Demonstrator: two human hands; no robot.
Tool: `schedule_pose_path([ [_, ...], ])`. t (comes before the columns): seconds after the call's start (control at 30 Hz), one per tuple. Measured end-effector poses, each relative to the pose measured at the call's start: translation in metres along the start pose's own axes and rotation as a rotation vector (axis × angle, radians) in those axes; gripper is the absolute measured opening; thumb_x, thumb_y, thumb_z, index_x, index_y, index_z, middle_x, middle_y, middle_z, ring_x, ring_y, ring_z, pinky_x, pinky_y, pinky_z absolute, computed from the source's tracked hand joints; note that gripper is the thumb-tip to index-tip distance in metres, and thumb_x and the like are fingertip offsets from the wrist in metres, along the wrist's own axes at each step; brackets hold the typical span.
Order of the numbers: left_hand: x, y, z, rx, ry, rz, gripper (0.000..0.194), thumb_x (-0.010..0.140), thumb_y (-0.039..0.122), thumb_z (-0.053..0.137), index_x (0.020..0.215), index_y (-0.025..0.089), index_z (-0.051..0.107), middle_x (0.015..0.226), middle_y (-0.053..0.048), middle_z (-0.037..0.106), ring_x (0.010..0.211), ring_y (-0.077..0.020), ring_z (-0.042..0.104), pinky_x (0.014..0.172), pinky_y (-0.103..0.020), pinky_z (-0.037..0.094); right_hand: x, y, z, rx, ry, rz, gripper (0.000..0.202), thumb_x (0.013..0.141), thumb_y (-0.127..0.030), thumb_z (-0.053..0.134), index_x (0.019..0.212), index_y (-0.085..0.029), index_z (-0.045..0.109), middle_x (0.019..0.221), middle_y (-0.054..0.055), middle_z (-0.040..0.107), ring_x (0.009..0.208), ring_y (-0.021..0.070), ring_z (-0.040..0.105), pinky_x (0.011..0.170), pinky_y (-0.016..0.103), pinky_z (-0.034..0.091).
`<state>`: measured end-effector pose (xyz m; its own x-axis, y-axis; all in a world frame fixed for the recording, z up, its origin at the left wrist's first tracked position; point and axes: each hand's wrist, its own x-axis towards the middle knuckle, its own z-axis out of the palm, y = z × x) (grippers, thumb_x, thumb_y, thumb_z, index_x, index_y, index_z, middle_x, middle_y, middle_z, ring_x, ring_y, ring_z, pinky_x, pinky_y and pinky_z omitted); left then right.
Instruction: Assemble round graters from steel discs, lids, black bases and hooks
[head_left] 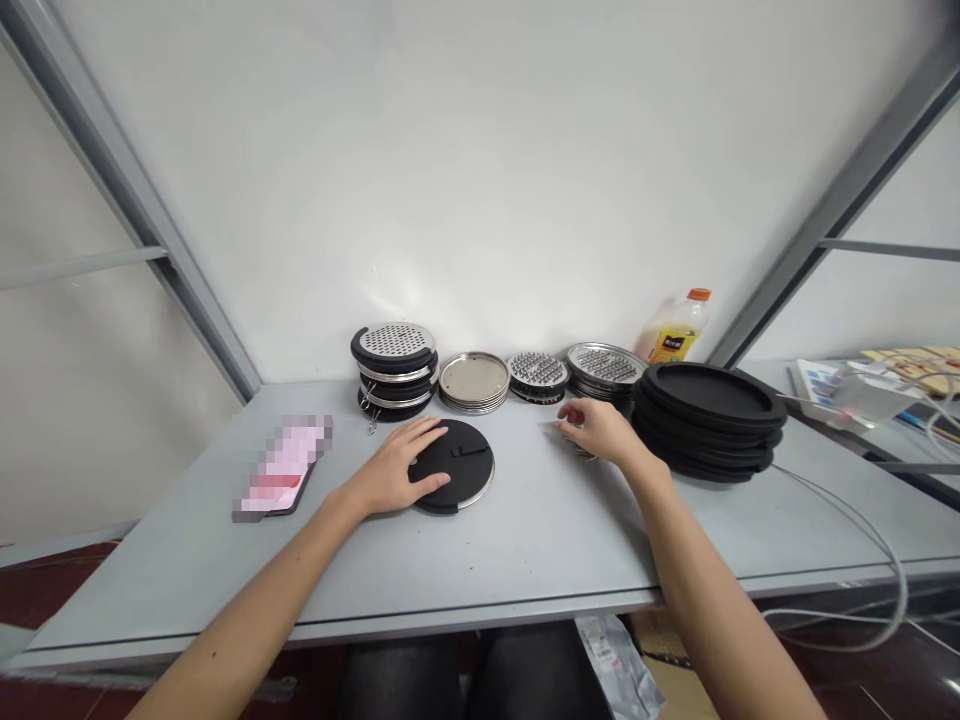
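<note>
My left hand rests with spread fingers on the left part of a round black disc, whose metal rim shows at the lower right. My right hand has its fingers curled together above some small thin pieces on the table; whether it holds one is too small to tell. Behind the disc stand a stack of perforated metal and black discs, a stack of plain metal discs, and two stacks topped with grater plates. Thick black rings are piled right of my right hand.
A phone lies at the left of the grey table. A bottle with an orange cap stands by the wall. Cables run along the right, near papers and a white box.
</note>
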<state>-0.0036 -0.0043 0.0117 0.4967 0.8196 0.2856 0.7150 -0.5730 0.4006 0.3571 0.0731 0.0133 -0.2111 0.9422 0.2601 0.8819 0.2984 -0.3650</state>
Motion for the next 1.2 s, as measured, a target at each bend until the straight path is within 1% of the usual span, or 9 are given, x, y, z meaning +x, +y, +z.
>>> schedule_pose_path([
  [0.17, -0.001, 0.001, 0.0, -0.026, -0.097, 0.014, 0.062, 0.092, 0.048, 0.051, 0.147, 0.024, 0.034, 0.153, -0.008, 0.032, 0.143, -0.0289, 0.025, 0.116, -0.049, 0.025, -0.003, 0.015, -0.001, 0.014, -0.125, 0.045, 0.018, 0.069, -0.036, 0.068, 0.078, -0.021, 0.07, 0.077, 0.003, 0.07, 0.064, 0.0162, 0.062, 0.059, 0.025, 0.044],
  [0.33, 0.0, 0.004, -0.002, -0.013, -0.123, 0.013, 0.058, 0.093, 0.049, 0.047, 0.146, 0.025, 0.036, 0.155, -0.007, 0.029, 0.144, -0.0287, 0.021, 0.117, -0.05, 0.022, -0.002, 0.014, 0.001, -0.006, -0.19, 0.031, 0.012, 0.074, -0.031, 0.064, 0.074, -0.02, 0.071, 0.075, 0.005, 0.071, 0.065, 0.0179, 0.063, 0.059, 0.026, 0.043],
  [0.5, -0.001, 0.003, -0.002, -0.019, -0.115, 0.013, 0.054, 0.095, 0.047, 0.045, 0.143, 0.025, 0.04, 0.155, -0.007, 0.029, 0.144, -0.0284, 0.022, 0.117, -0.05, 0.023, -0.001, 0.01, 0.001, -0.025, -0.158, 0.038, 0.018, 0.082, -0.029, 0.056, 0.078, -0.018, 0.07, 0.072, 0.007, 0.071, 0.065, 0.019, 0.063, 0.059, 0.027, 0.042],
  [0.6, -0.001, 0.002, -0.001, -0.023, -0.111, 0.014, 0.053, 0.095, 0.047, 0.045, 0.143, 0.025, 0.041, 0.155, -0.007, 0.03, 0.144, -0.0283, 0.022, 0.117, -0.05, 0.023, -0.001, 0.007, 0.001, 0.028, -0.017, 0.014, 0.021, 0.084, -0.029, 0.051, 0.081, -0.017, 0.068, 0.082, 0.009, 0.071, 0.074, 0.0208, 0.064, 0.066, 0.029, 0.044],
  [0.7, -0.001, 0.001, -0.002, -0.031, -0.112, 0.015, 0.055, 0.093, 0.049, 0.048, 0.143, 0.025, 0.041, 0.155, -0.007, 0.029, 0.143, -0.0292, 0.023, 0.116, -0.05, 0.024, 0.001, -0.005, 0.002, 0.275, 0.128, 0.008, 0.025, 0.088, -0.039, 0.048, 0.085, -0.017, 0.062, 0.085, 0.009, 0.071, 0.076, 0.021, 0.065, 0.07, 0.032, 0.047],
  [0.77, -0.001, 0.001, -0.003, -0.035, -0.119, 0.014, 0.057, 0.091, 0.05, 0.05, 0.143, 0.026, 0.041, 0.155, -0.007, 0.028, 0.144, -0.0298, 0.022, 0.116, -0.05, 0.025, 0.002, -0.018, 0.003, 0.546, 0.131, 0.008, 0.03, 0.088, -0.047, 0.048, 0.087, -0.018, 0.056, 0.084, 0.009, 0.07, 0.073, 0.0194, 0.065, 0.067, 0.031, 0.048],
  [0.87, -0.002, 0.001, -0.006, -0.044, -0.128, 0.006, 0.06, 0.089, 0.051, 0.054, 0.142, 0.026, 0.042, 0.155, -0.007, 0.028, 0.143, -0.0306, 0.022, 0.115, -0.051, 0.026, 0.006, -0.044, 0.006, 0.907, 0.012, 0.004, 0.036, 0.085, -0.054, 0.052, 0.088, -0.019, 0.051, 0.084, 0.007, 0.069, 0.068, 0.0164, 0.065, 0.058, 0.026, 0.046],
  [1.07, -0.003, -0.004, -0.016, -0.114, -0.169, 0.001, 0.072, 0.076, 0.046, 0.072, 0.14, 0.029, 0.044, 0.156, -0.008, 0.027, 0.142, -0.0327, 0.026, 0.114, -0.051, 0.027, 0.02, -0.102, 0.015, 1.346, -0.252, 0.103, 0.032, 0.079, -0.05, 0.064, 0.084, -0.02, 0.053, 0.078, 0.002, 0.067, 0.069, 0.0144, 0.063, 0.059, 0.025, 0.048],
  [1.2, -0.004, -0.012, -0.031, -0.208, -0.3, 0.023, 0.077, 0.069, 0.047, 0.077, 0.139, 0.032, 0.046, 0.157, -0.006, 0.025, 0.143, -0.0323, 0.023, 0.114, -0.049, 0.028, 0.025, -0.12, 0.027, 1.489, -0.223, 0.202, 0.025, 0.077, -0.036, 0.068, 0.094, -0.021, 0.057, 0.087, 0.004, 0.07, 0.065, 0.0124, 0.061, 0.047, 0.02, 0.041],
])
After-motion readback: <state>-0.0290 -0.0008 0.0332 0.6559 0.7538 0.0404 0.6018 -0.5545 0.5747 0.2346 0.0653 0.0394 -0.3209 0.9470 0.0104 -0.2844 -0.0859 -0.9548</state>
